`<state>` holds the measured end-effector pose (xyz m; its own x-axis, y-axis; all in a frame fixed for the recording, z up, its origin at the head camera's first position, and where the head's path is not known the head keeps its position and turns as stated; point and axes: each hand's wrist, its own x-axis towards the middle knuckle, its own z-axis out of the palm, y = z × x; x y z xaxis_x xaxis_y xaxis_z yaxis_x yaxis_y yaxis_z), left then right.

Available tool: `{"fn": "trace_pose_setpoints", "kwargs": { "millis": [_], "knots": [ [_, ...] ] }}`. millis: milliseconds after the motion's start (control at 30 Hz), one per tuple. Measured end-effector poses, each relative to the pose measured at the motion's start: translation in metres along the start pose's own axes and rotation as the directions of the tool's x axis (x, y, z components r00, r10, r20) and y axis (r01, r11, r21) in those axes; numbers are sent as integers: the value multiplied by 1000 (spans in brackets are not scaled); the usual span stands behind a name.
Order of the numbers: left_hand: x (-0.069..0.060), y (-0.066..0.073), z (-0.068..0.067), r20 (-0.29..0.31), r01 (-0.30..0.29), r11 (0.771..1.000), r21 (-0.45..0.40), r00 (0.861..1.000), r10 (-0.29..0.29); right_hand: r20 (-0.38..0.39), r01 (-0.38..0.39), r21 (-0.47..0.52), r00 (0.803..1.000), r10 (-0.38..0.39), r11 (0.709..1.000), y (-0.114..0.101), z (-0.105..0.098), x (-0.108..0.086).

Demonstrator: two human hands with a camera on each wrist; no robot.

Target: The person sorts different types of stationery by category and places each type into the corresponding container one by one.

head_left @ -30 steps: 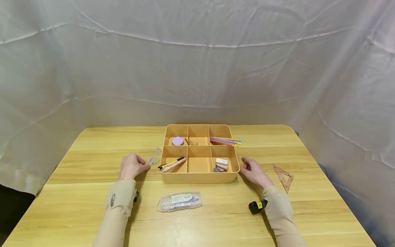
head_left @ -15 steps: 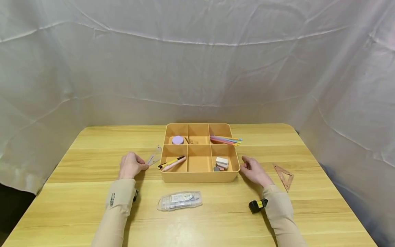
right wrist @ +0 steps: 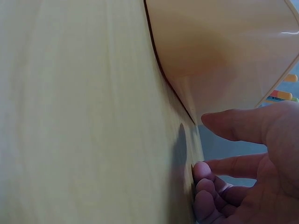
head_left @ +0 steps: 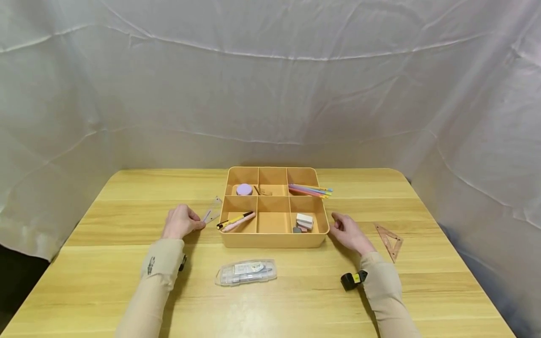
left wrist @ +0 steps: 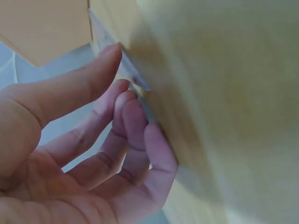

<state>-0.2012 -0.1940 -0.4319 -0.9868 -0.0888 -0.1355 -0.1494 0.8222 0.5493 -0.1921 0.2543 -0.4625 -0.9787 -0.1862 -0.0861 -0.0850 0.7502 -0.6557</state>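
Observation:
My left hand rests on the table left of the tray, its thumb and fingertips pinching a corner of a clear set square. In the left wrist view the thumb lies over that set square and the other fingers bend close below; their exact contact is partly hidden. The set square lies beside the tan compartment tray. My right hand lies beside the tray's right front corner with loosely bent fingers, holding nothing. In the right wrist view a gap shows between its thumb and index finger.
The tray holds a purple round item, pens, pencils and erasers. A clear pen case lies in front of it. Far right lies a pinkish set square. Grey cloth hangs behind the table.
The head view has tilted slightly, so everything sits a little higher in the picture. The left forearm has shifted a little outward; hands, tray and set squares otherwise keep their places.

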Motion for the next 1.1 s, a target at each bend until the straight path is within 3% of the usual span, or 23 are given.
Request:
{"fn": "trace_pose_setpoints", "kwargs": {
  "millis": [200, 367, 700, 967, 1100],
  "knots": [
    [7, 16, -2, 72, -10, 997, 76, 997, 5, 7, -16, -3, 1000, 16, 1000, -1, 0, 0],
    [10, 24, 0, 30, -44, 984, 172, 999, 39, 8, -19, -5, 1000, 19, 1000, -3, 1, 0],
    [12, 25, 3, 34, -7, 975, 222, 999, -1, -8, 13, -32, 1000, -14, 999, -2, 2, 1],
    [12, 25, 5, 22, -68, 955, 287, 998, 64, -7, 14, -30, 1000, -14, 999, -2, 2, 0],
    [19, 28, 3, 74, -65, 960, 274, 996, 46, -3, 7, -27, 1000, -7, 1000, -1, 2, 0]
  ]
}}
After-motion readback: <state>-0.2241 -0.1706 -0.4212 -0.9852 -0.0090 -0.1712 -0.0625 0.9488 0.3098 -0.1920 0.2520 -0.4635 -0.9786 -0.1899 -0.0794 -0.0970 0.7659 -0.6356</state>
